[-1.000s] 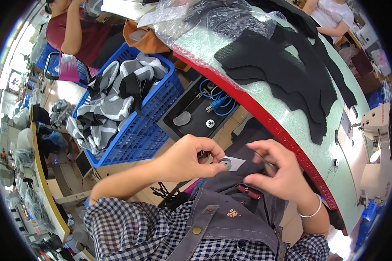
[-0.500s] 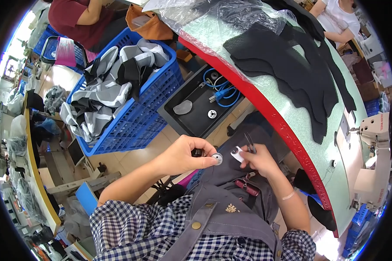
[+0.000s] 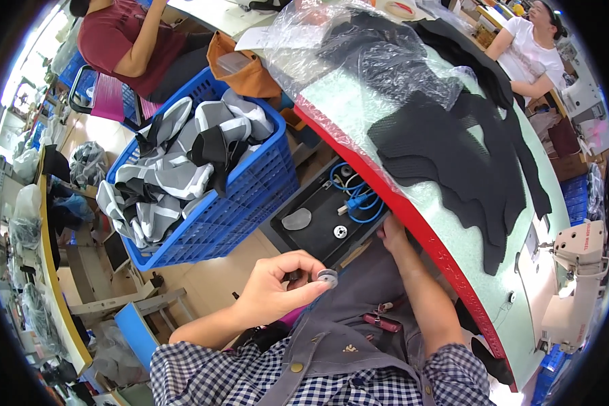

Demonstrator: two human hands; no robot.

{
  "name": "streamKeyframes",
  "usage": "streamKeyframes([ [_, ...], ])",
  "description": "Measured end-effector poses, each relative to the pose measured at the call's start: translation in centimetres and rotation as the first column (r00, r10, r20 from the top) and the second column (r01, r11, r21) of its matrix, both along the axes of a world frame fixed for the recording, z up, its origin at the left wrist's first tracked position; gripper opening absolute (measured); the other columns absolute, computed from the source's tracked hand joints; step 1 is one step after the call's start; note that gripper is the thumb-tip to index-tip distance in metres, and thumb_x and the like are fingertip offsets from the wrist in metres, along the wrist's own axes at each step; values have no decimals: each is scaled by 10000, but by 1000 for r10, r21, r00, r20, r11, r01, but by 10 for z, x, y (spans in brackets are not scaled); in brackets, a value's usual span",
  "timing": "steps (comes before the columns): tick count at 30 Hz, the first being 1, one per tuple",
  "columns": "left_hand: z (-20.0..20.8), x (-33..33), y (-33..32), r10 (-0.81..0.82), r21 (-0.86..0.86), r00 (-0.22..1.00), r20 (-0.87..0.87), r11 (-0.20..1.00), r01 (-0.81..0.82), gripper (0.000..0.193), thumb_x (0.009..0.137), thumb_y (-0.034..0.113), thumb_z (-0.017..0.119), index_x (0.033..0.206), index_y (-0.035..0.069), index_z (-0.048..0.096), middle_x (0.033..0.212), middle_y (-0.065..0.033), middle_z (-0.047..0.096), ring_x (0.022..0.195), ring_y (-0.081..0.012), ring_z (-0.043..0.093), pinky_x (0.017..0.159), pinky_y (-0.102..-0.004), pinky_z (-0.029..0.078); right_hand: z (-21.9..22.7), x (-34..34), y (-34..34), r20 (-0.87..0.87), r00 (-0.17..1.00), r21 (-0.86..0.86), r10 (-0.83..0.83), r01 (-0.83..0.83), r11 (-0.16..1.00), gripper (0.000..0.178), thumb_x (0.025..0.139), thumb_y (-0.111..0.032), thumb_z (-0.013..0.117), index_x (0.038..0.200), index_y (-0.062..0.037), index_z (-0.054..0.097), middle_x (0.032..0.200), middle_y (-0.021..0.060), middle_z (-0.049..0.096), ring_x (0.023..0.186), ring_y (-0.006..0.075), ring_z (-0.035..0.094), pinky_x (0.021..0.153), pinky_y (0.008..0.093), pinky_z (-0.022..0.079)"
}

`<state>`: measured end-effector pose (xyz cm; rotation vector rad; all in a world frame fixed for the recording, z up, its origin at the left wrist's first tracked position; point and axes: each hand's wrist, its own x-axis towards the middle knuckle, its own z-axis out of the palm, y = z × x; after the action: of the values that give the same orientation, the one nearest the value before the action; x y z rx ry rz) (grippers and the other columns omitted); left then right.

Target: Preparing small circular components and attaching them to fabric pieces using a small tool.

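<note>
Between the thumb and forefinger of my left hand (image 3: 277, 287), closed in a pinch, is a small metal bobbin (image 3: 328, 277). My right hand (image 3: 391, 235) reaches up to the right end of a dark open drawer (image 3: 281, 233), close beneath the red table edge (image 3: 423, 227). Its fingers are mostly hidden there, so what it holds does not show. Inside the drawer lie a white round spool-like part (image 3: 340, 232), a clear rounded piece (image 3: 297, 218) and a coiled blue cable (image 3: 365, 203).
To the left stands a blue crate (image 3: 250, 203) full of grey, white and black fabric pieces. Black mesh cutouts (image 3: 446, 162) and clear plastic film cover much of the pale green table. A sewing machine (image 3: 575, 271) is at right. Two other people sit farther back.
My right hand has moved up and away from my lap to the drawer; the tweezers-like tool and white piece it held no longer show. My left hand still holds the bobbin, slightly lower.
</note>
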<state>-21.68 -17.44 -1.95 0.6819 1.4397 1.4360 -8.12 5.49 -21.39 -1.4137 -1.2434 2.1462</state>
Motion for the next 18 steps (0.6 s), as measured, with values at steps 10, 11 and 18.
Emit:
streamKeyframes([
  [10, 1, 26, 31, -40, 61, 956, -290, 996, 60, 135, 726, 85, 698, 823, 27, 624, 774, 10, 572, 550, -8, 409, 472, -161, 312, 181, 68, -94, -19, 899, 780, 438, -261, 569, 268, 757, -8, 638, 1020, 8, 587, 855, 99, 614, 501, 54, 477, 463, 184, 377],
  [11, 1, 32, 30, -80, 30, 959, -274, 995, 92, 133, 729, 69, 698, 827, 20, 622, 786, 5, 570, 577, -7, 429, 490, -157, 326, 183, 66, -95, -22, 904, 784, 426, -249, 568, 268, 757, -8, 638, 1020, 8, 587, 855, 99, 614, 501, 54, 477, 463, 184, 377],
  [18, -12, 56, 12, -118, -10, 989, -91, 993, 117, 174, 746, 155, 713, 819, 23, 627, 751, 19, 567, 578, -17, 443, 488, -171, 334, 181, 70, -111, -339, 856, 534, 390, -166, 829, 244, 775, 2, 624, 1014, 6, 577, 851, 68, 587, 614, 59, 548, 525, 174, 418],
])
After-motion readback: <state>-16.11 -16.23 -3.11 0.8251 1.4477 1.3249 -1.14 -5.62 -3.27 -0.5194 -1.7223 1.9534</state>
